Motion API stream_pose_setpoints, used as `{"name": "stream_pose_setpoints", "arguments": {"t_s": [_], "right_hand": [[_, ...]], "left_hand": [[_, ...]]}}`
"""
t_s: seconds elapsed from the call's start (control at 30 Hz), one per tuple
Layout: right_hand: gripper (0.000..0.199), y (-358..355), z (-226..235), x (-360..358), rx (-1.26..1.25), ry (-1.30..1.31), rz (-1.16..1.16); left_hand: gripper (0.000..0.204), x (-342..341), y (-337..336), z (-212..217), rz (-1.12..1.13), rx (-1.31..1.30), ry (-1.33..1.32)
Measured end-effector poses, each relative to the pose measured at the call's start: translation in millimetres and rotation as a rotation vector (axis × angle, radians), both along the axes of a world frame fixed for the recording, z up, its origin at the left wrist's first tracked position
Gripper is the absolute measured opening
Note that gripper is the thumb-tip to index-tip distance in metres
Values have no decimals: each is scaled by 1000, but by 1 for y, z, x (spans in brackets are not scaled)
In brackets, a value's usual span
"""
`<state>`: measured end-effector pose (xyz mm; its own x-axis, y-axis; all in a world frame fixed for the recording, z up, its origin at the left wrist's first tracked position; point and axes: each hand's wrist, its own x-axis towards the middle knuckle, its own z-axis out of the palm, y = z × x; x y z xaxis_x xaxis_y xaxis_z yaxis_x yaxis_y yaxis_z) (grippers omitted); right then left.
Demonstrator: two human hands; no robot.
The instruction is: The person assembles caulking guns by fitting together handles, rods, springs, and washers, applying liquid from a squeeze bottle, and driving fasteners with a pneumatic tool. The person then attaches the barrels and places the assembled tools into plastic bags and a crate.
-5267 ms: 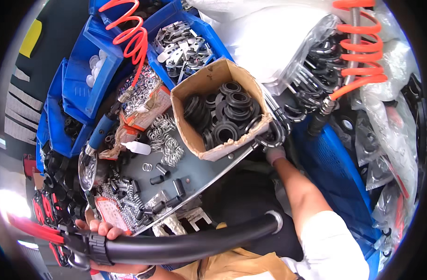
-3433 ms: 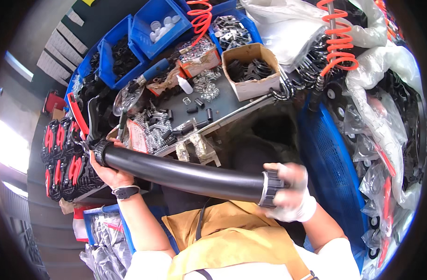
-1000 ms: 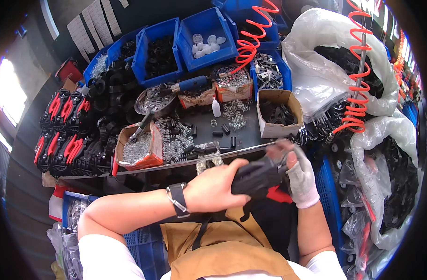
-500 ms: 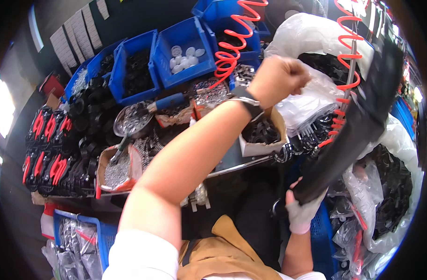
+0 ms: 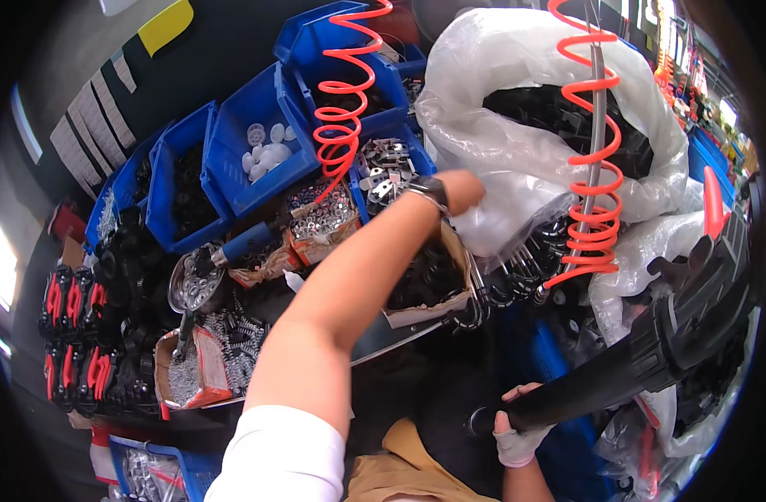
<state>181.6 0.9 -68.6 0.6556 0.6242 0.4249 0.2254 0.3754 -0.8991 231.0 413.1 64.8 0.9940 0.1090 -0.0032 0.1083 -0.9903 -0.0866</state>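
My right hand (image 5: 521, 437), in a pale fingerless glove, is wrapped round the lower end of a long black tube (image 5: 588, 386). The tube slants up to the right, with a collar partway along and a red-tipped part (image 5: 714, 203) near its far end. My left arm reaches across the bench, a dark watch (image 5: 427, 192) on the wrist. The left hand (image 5: 464, 191) is smeared, its fingers hidden; it is over the edge of a clear plastic bag (image 5: 504, 219), just above an open cardboard box of black parts (image 5: 429, 311).
Blue bins (image 5: 247, 191) with white and black parts line the back. Red coiled hoses (image 5: 596, 219) hang over the bench. A plastic-lined sack (image 5: 462, 75) of black parts stands at the back right. Boxes of springs and small metal pieces (image 5: 240, 351) and red-and-black clamps (image 5: 65, 301) lie left.
The tube has swung down to the right and lies flatter, still in my right hand. My left hand has come down closer to the cardboard box. My view has turned to the right.
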Motion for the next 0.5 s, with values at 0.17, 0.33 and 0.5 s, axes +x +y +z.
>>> {"name": "stream_pose_setpoints", "arguments": {"t_s": [0.17,0.33,0.5], "right_hand": [[74,-4,-5,1,-12,12,-6],[72,-11,-7,-8,-2,23,30],[66,-21,0,-12,56,-75,99]], "left_hand": [[27,-52,-6,35,291,-1440,-869],[59,-39,-11,1,111,-1129,-1093],[25,-51,-27,14,242,-609,-974]]}}
